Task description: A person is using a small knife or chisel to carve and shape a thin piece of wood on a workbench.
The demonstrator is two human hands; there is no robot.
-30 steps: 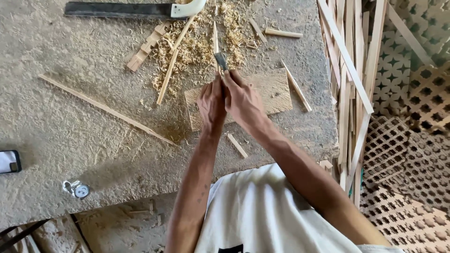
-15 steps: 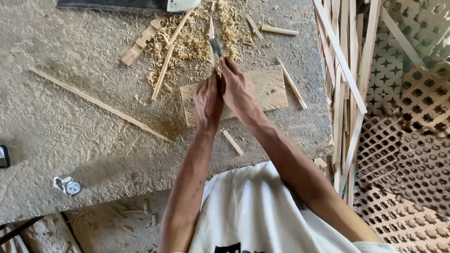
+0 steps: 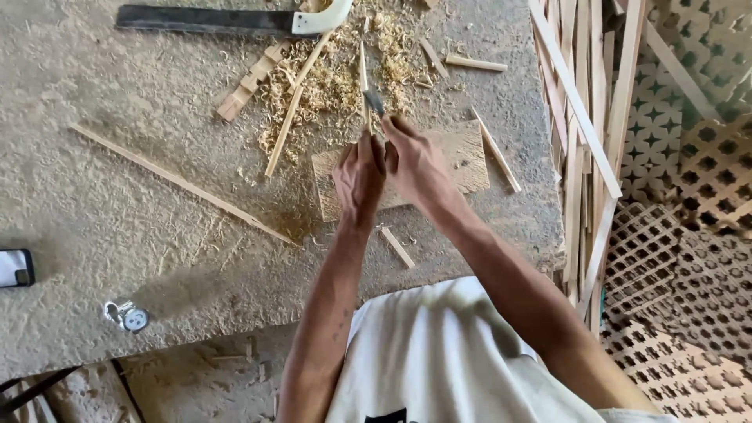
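With our left hand (image 3: pixel 359 178) gripping a thin wooden strip (image 3: pixel 363 82) and our right hand (image 3: pixel 415 160) closed on a chisel (image 3: pixel 375 103) over the board (image 3: pixel 462 153) mid-slab, a slip could gouge our fingers.

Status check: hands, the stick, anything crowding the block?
Left hand grips thin wooden stick. Right hand holds blade against it. Both over wooden block; shavings just beyond.

A saw (image 3: pixel 227 19) lies along the far edge of the worktop (image 3: pixel 117 227), beside a heap of shavings (image 3: pixel 337 74). A long strip (image 3: pixel 184 184) slants across the left side, with a phone (image 3: pixel 16 268) and a small round tin (image 3: pixel 129 316) nearer the front edge. Lattice panels (image 3: pixel 674 258) and slats (image 3: pixel 583 133) stand at the right.
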